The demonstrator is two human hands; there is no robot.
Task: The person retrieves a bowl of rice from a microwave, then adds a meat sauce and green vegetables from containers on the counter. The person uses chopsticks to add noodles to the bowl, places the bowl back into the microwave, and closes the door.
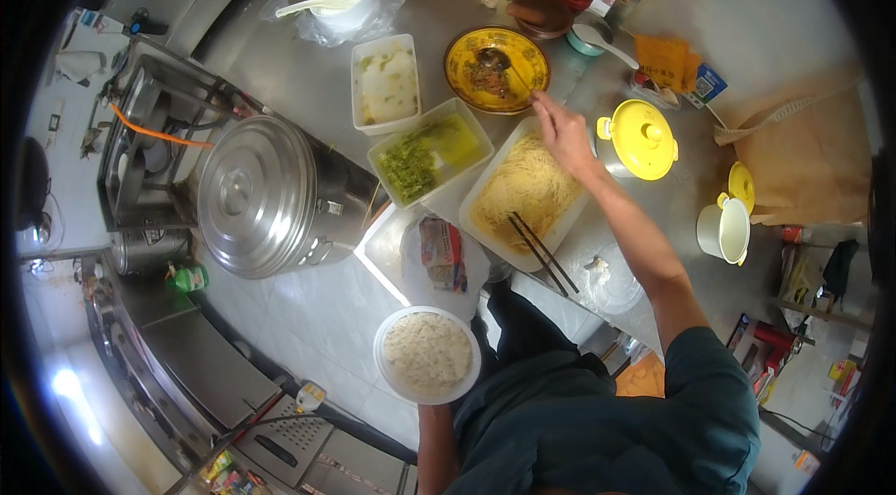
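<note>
My right hand (560, 131) grips the handle of a metal spoon (493, 60), whose bowl rests in dark chunky food on a yellow patterned plate (465, 92). Below that hand lies a plastic tub of shredded pale food (525, 176), with dark chopsticks (542, 250) leaning over its edge. A white bowl of cooked rice (428, 355) is held up at the bottom centre by my left hand, which is hidden beneath it; only the forearm shows. Left of the shredded food stand a tub of chopped greens in liquid (413, 166) and a tub with pale contents (385, 85).
A large lidded steel pot (248, 194) stands at left. On the steel counter are a pot with a yellow lid (640, 141), an open white pot (724, 232), a white bowl with a ladle (343, 1), a brown bowl (539, 15) and a white spoon (605, 43) on a small teal bowl.
</note>
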